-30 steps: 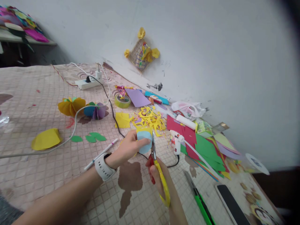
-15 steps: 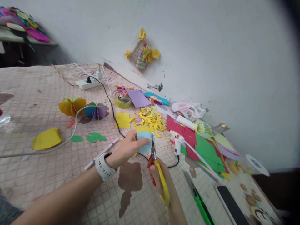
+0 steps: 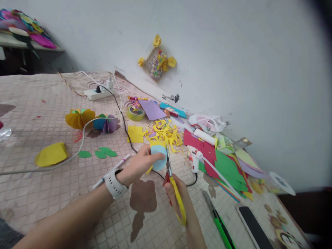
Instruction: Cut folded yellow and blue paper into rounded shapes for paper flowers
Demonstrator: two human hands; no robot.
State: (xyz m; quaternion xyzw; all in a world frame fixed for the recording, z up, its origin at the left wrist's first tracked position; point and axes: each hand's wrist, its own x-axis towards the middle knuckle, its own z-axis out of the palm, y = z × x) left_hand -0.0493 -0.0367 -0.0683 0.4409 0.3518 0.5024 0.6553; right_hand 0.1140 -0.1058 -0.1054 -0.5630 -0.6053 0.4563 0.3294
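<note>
Between thumb and fingers, my left hand (image 3: 143,163) pinches a rounded light-blue paper piece (image 3: 157,152) laid over yellow paper (image 3: 157,143), whose edge shows above it. A white-banded watch (image 3: 116,184) is on that wrist. My right hand (image 3: 178,193) is closed around the yellow-and-red handles of a pair of scissors (image 3: 169,164). The scissor blades point away from me, along the right edge of the blue piece. Just beyond both hands lies a heap of cut yellow paper scraps (image 3: 166,131), beside a yellow square sheet (image 3: 135,134).
Right of my hands lie a white glue gun (image 3: 195,159), red and green sheets (image 3: 229,167), a green utility knife (image 3: 220,224) and a phone (image 3: 254,226). To the left are paper pumpkins (image 3: 80,118), green leaves (image 3: 103,152), a pen (image 3: 111,171) and cables from a power strip (image 3: 100,92).
The view has shifted very slightly. Both hands keep nearly the same pose on the paper and scissors, with the blades still at the blue piece's right edge.
</note>
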